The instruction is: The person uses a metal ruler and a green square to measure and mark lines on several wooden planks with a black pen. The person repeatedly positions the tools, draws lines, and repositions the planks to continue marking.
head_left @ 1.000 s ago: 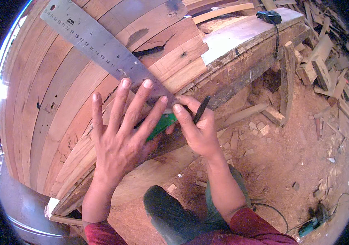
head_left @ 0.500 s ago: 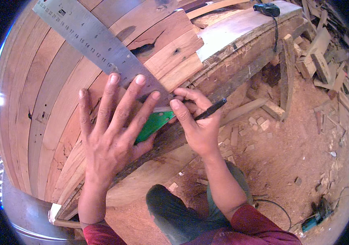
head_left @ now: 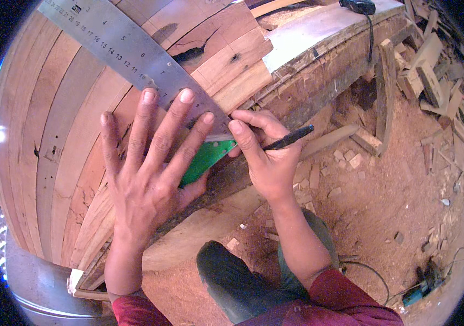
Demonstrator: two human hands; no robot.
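A steel square [head_left: 128, 51] with a graduated blade and green handle [head_left: 207, 160] lies slantwise across the wooden planks [head_left: 69, 163]. My left hand [head_left: 147, 174] is spread over its lower end, fingertips on or near the blade and thumb beside the green handle. Close by, my right hand [head_left: 270, 146] pinches a black pen [head_left: 290, 138] at the square's lower corner. The pen's rear end sticks out to the right; its tip is hidden behind the fingers. Short plank ends [head_left: 237, 81] lie just beyond, one with a dark split above it.
A black tape measure [head_left: 358, 6] with a cord rests on a pale board at the upper right. Wood offcuts [head_left: 427, 76] are piled at the right, and chips and sawdust cover the ground [head_left: 367, 212]. A teal power tool [head_left: 414, 296] with a cable lies lower right.
My right hand has shifted slightly right and the pen's rear end has swung outward and up. My left hand stays spread on the square. The view has moved a little.
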